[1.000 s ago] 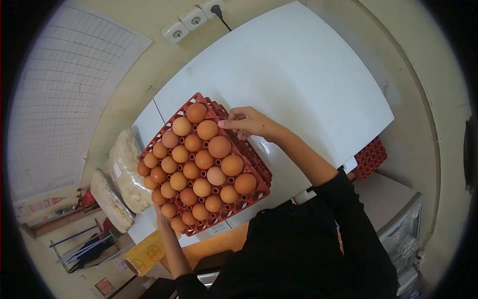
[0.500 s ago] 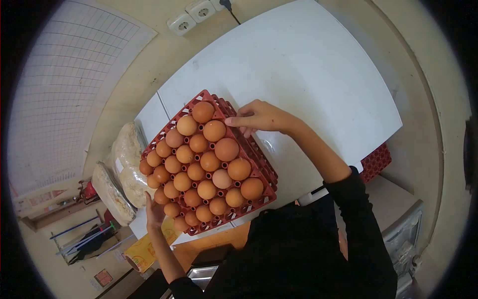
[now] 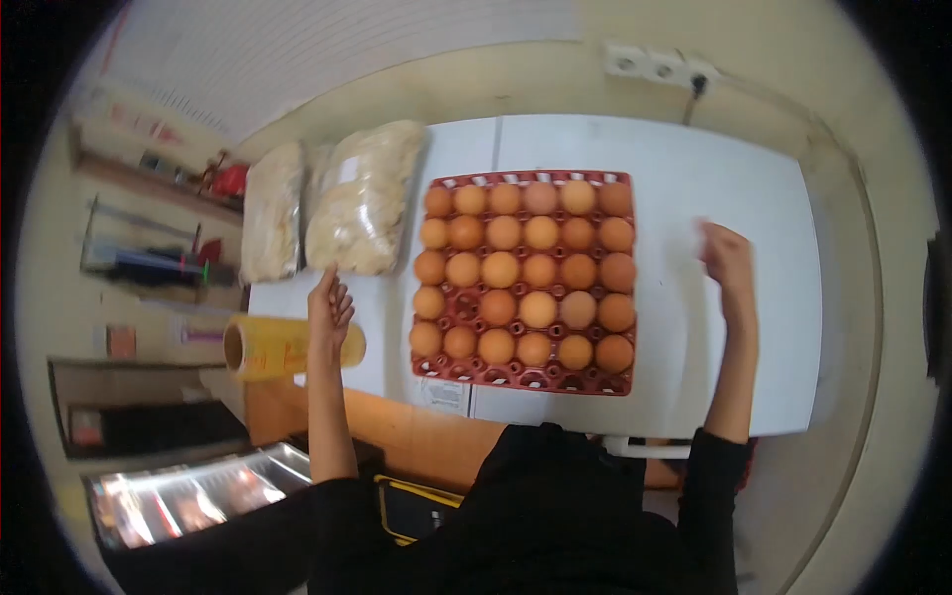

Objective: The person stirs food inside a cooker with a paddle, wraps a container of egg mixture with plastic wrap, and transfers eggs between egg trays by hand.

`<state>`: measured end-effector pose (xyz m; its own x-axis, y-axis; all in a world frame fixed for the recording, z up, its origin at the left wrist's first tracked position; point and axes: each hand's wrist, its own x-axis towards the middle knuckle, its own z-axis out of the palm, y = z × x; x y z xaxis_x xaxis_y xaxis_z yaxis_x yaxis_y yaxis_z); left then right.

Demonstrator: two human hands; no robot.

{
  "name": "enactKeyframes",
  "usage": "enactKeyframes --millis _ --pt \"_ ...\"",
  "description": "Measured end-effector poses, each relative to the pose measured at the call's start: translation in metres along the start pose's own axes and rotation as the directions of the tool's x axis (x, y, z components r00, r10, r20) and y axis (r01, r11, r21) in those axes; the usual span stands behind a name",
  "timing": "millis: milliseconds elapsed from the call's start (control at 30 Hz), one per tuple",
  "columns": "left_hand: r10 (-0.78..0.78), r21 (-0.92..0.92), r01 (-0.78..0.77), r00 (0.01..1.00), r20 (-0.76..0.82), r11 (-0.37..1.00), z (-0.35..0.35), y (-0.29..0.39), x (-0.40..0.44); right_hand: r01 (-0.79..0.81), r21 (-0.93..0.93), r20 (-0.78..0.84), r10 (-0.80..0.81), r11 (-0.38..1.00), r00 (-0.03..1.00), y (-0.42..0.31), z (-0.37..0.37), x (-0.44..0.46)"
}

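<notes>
A red plastic egg tray (image 3: 476, 376) lies on the white table in front of me. Rows of brown eggs (image 3: 500, 269) fill it except for one bare cup near its left side. The tray seems to be stacked on another, with only its edge showing. My left hand (image 3: 333, 305) is raised left of the tray, close to a bag and the yellow roll, its fingers curled with nothing visible in them. On the tray's right, my right hand (image 3: 729, 256) hovers apart from it. Its fingers are bent and smeared by motion.
Two clear bags of pale contents, a large bag (image 3: 362, 203) and a flatter bag (image 3: 273, 213), lie at the back left. A yellow wrapped roll (image 3: 273, 345) rests at the table's left edge. Wall sockets (image 3: 664, 67) with a plugged cable are behind the white table (image 3: 754, 377).
The egg tray has turned from a slant to square with me. Both hands have come off it, one to each side. The camera view has turned as well.
</notes>
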<state>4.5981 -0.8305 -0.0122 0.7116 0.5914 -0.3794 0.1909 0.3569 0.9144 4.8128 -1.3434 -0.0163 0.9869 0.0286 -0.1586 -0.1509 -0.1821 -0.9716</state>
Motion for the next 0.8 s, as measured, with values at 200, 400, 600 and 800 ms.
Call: enactKeyframes --millis 200,400,600,800 --pt "0.071 0.106 -0.089 0.983 0.168 0.990 -0.012 0.004 -0.012 0.389 0.146 -0.058 -0.384 0.910 0.921 -0.055 -0.012 -0.044" --pt "-0.007 0.208 -0.046 0.970 0.245 0.977 0.009 -0.012 0.001 -0.089 -0.256 0.417 0.193 0.963 0.888 -0.013 -0.004 -0.010" --pt "-0.172 0.241 0.052 0.844 0.508 0.969 0.010 -0.028 0.012 -0.309 -0.106 0.498 0.320 0.945 0.806 0.011 0.037 -0.008" --pt "-0.159 0.183 0.069 0.825 0.543 0.981 -0.010 -0.050 0.023 -0.292 -0.159 0.661 0.321 0.943 0.678 0.006 0.049 -0.005"
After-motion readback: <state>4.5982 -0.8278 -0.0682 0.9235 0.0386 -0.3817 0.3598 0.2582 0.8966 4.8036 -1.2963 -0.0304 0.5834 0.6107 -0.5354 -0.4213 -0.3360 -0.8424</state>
